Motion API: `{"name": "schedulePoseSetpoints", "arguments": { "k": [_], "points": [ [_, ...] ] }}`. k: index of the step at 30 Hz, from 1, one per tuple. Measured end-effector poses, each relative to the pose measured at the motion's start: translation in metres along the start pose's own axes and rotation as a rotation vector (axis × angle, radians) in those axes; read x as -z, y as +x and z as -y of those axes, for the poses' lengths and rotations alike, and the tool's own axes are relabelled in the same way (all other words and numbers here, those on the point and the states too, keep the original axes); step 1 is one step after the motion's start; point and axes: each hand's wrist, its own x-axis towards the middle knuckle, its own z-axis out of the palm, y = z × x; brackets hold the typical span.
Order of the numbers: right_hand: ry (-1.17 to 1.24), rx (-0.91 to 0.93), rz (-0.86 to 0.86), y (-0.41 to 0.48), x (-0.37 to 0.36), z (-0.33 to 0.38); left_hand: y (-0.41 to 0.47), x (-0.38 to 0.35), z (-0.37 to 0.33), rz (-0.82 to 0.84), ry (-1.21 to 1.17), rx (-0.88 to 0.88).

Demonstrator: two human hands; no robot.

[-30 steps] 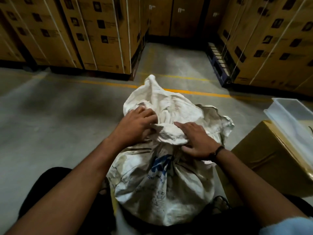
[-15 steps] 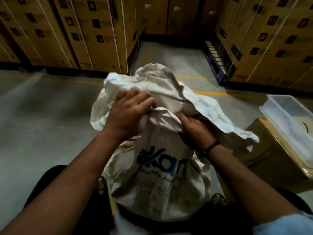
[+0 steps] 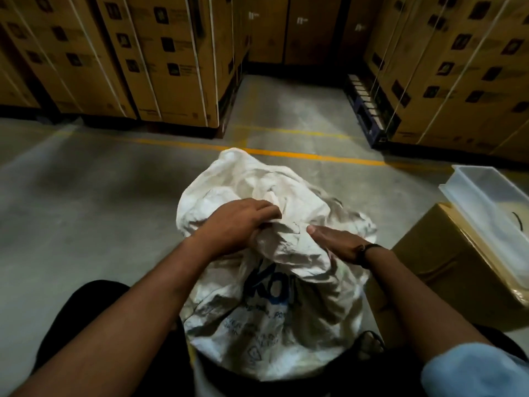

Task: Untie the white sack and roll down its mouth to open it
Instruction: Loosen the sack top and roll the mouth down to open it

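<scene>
White sack point(image 3: 272, 313) stands on floor, near centre, between knees. Top cloth bunched loose, no tie visible. Step, likely: starting roll-down. Left hand point(image 3: 232, 224) grips fold, fingers curled in. Right hand point(image 3: 335, 243) against fold, fingers hidden, grip unclear. Next: spread rim, turn outward evenly.

It is dim here. My sack point(image 3: 257, 181) is the brightest thing. The floor point(image 3: 86, 210) has a big dark patch. The boxes point(image 3: 171, 67) lean at the edges. Everything looks a bit blurry.
</scene>
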Motion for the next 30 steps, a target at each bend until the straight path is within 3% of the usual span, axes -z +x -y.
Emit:
{"name": "schedulePoseSetpoints", "arguments": {
  "k": [3,5,6,8,10,13,17,21,23,25,30],
  "points": [
    [-0.183,0.040,-0.191,0.002,0.004,0.016,0.003,-0.003,0.000,-0.089,-0.005,0.110],
    [-0.311,0.244,-0.469,-0.004,0.013,0.031,0.006,-0.005,0.000,-0.136,-0.001,0.168],
    [-0.249,0.384,-0.518,-0.011,0.016,0.039,0.007,-0.006,-0.001,-0.136,0.002,0.186],
    [-0.082,0.584,-0.376,-0.026,0.015,0.055,0.009,-0.008,-0.003,-0.122,-0.010,0.210],
    [-0.322,0.613,-0.358,-0.030,-0.004,0.066,0.010,-0.009,-0.006,-0.117,-0.034,0.222],
    [-0.681,0.517,-0.603,-0.012,-0.033,0.065,0.010,-0.007,-0.006,-0.085,-0.075,0.238],
    [-0.630,0.640,-0.854,-0.007,-0.011,0.063,0.009,0.004,-0.005,-0.033,-0.201,0.232],
    [-0.634,0.841,-1.103,-0.022,0.008,0.067,0.011,0.010,-0.005,-0.030,-0.024,0.164],
    [-0.599,0.927,-1.104,-0.025,0.014,0.073,0.016,0.009,-0.006,-0.055,0.057,0.151],
    [-0.583,0.954,-0.980,-0.021,0.016,0.077,0.018,0.009,-0.006,-0.072,0.135,0.143],
    [-0.449,0.712,-0.654,-0.020,0.021,0.081,0.015,0.013,-0.003,-0.299,0.263,0.143]
  ]
}}
